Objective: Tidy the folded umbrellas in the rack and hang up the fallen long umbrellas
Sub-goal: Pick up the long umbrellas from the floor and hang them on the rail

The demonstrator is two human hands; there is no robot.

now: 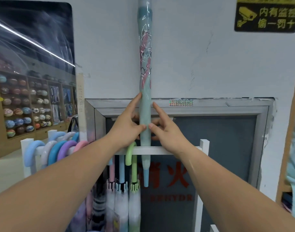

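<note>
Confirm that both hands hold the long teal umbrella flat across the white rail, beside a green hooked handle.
Wrong in one respect: the head view shows the left hand and right hand holding the teal umbrella upright, not flat, crossing the white rail beside the green hooked handle.

Light: bright, even, soft shadows
Glare: white streaks across the mirror (33, 39)
Blur: slight overall
Edges: wide-angle bending
</note>
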